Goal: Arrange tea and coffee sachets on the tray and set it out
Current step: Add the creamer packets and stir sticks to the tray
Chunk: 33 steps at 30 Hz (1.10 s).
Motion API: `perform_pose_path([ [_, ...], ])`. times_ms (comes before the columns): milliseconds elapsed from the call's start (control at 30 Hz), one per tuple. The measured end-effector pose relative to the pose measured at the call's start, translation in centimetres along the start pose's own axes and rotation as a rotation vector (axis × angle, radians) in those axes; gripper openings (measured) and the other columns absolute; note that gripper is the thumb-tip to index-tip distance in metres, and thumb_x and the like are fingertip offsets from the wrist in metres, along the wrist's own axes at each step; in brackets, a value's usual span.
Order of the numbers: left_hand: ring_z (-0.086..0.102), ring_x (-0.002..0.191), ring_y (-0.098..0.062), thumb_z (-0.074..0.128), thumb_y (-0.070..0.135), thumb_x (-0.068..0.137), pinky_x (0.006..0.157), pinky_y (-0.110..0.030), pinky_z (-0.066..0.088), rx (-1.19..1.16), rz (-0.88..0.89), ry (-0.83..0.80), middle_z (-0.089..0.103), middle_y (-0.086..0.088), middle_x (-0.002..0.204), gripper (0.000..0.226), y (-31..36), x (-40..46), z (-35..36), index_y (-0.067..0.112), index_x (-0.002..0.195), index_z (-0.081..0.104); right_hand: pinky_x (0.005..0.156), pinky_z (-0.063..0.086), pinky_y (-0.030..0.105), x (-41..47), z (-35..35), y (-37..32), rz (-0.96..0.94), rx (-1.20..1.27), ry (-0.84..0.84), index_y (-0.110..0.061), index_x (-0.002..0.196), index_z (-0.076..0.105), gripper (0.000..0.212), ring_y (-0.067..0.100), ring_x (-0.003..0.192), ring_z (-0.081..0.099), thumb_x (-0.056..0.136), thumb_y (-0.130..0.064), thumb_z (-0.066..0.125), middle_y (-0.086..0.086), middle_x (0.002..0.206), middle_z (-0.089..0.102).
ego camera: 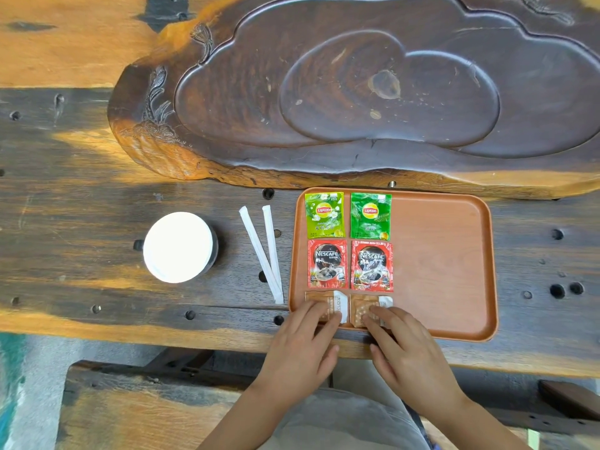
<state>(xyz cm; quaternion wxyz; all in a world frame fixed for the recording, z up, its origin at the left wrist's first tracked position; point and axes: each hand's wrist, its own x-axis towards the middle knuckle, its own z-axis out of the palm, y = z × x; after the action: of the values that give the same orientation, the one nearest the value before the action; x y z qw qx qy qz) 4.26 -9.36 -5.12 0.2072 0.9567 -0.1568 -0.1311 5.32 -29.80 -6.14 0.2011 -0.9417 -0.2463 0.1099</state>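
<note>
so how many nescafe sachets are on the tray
2. Both sit in the middle row on the left half of the tray: the left Nescafe sachet and the right Nescafe sachet, side by side below the green Lipton sachets. None looks hidden.

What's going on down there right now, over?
Left hand and right hand each pressing a brown sachet flat. Orange rectangular tray holds six sachets, two columns. Nothing blocking.

I note a worn plank table [97, 177], dark with orange patches and bored holes. On its far side sits a large carved dark-wood tea board [373, 92]. Left: a round white lid [179, 246] over a dark container. Just beside: two white paper-wrapped sticks [264, 251], lying nearly parallel, lower ends touching.
</note>
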Motion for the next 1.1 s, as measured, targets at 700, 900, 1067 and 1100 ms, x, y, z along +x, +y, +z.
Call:
perform_pose_path([
  [700, 0.045, 0.107, -0.014, 0.051, 0.023, 0.085, 0.093, -0.014, 0.025, -0.219, -0.462, 0.367, 0.060, -0.007, 0.111, 0.031, -3.9, 0.9, -3.9, 0.010, 0.112, 0.060, 0.077, 0.044, 0.034, 6.1, -2.4, -2.9, 0.065, 0.095, 0.118, -0.011, 0.108, 0.067, 0.027, 0.025, 0.095, 0.055, 0.083, -0.015, 0.056, 0.009, 0.104, 0.065],
  [900, 0.047, 0.108, -0.017, 0.064, 0.025, 0.083, 0.092, -0.025, 0.036, -0.301, -0.768, 0.414, 0.058, -0.005, 0.111, 0.032, -5.6, 3.4, -3.6, 0.010, 0.111, 0.059, 0.067, 0.052, 0.037, 15.3, -1.6, -6.7, -0.064, 0.043, 0.019, -0.006, 0.090, 0.070, 0.020, 0.030, 0.083, 0.061, 0.070, -0.005, 0.074, 0.011, 0.089, 0.068],
  [1067, 0.046, 0.096, -0.025, 0.074, 0.019, 0.074, 0.082, -0.025, 0.033, -0.247, -0.838, 0.391, 0.057, -0.012, 0.099, 0.032, -5.8, 4.3, -2.6, 0.006, 0.101, 0.062, 0.085, 0.041, 0.039, 19.3, 0.1, -8.2, -0.054, -0.107, -0.154, -0.004, 0.090, 0.068, 0.023, 0.030, 0.098, 0.054, 0.084, -0.025, 0.062, 0.011, 0.094, 0.065],
  [1100, 0.045, 0.094, -0.025, 0.074, 0.017, 0.074, 0.081, -0.026, 0.033, -0.246, -0.841, 0.393, 0.057, -0.012, 0.098, 0.031, -5.9, 4.3, -2.5, 0.006, 0.100, 0.062, 0.089, 0.039, 0.040, 19.5, 0.6, -8.4, -0.039, -0.127, -0.163, -0.004, 0.092, 0.067, 0.026, 0.030, 0.101, 0.051, 0.086, -0.028, 0.059, 0.011, 0.097, 0.064],
])
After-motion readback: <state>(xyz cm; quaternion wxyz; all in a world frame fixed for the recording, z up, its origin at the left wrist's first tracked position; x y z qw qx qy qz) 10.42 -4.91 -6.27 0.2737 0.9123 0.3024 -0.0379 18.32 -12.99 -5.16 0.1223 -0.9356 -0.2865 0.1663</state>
